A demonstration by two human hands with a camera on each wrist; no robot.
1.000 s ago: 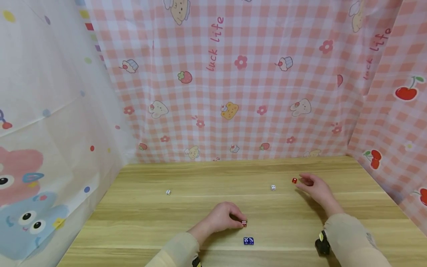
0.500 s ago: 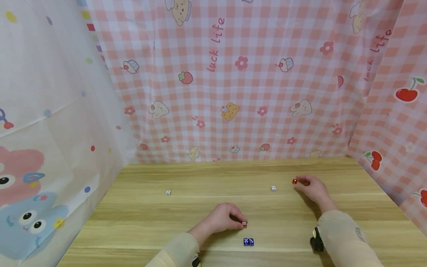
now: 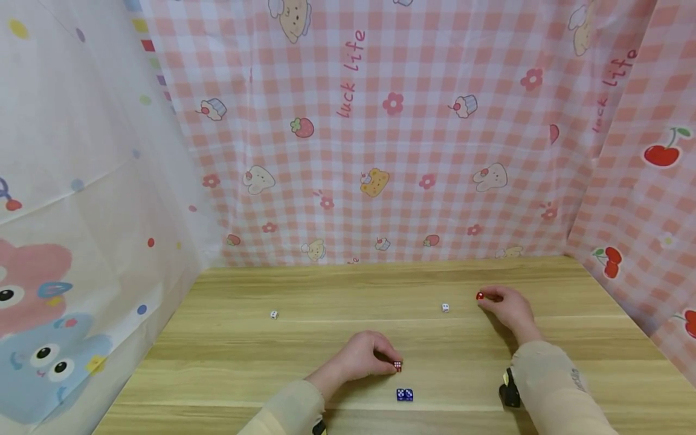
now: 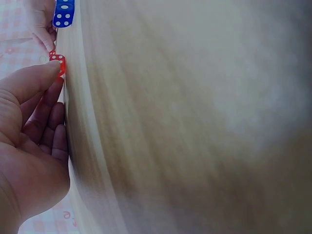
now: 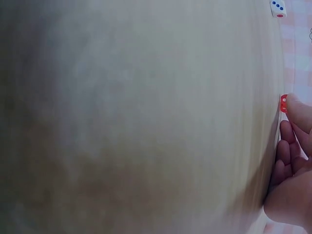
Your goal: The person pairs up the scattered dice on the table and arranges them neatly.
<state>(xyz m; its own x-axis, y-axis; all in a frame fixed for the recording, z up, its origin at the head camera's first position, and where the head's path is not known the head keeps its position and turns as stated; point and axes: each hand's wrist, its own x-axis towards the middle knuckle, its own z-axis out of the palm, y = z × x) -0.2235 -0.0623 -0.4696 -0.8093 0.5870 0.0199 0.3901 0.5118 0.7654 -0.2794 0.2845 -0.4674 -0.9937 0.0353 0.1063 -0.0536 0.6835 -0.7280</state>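
Near the middle of the table, my left hand [image 3: 364, 356] pinches a red die [image 3: 398, 366] between thumb and finger, low at the wood. In the left wrist view the thumb lies against this red die [image 4: 59, 64]. Just in front of it, two blue dice [image 3: 405, 394] sit side by side. Farther back on the right, my right hand [image 3: 508, 308] pinches another red die [image 3: 480, 296] at its fingertips. The right wrist view has that red die [image 5: 283, 103] under the thumb, close to the tabletop. To its left stands a white die [image 3: 445, 308].
A second white die [image 3: 274, 315] lies at the back left of the wooden table [image 3: 228, 362]. A pink checked cloth [image 3: 337, 151] hangs behind the table, and a white patterned cloth [image 3: 109, 181] hangs on the left.
My right forearm has swung slightly left, and the right fingers have closed in on the red die. The left hand and the other dice have stayed in place.
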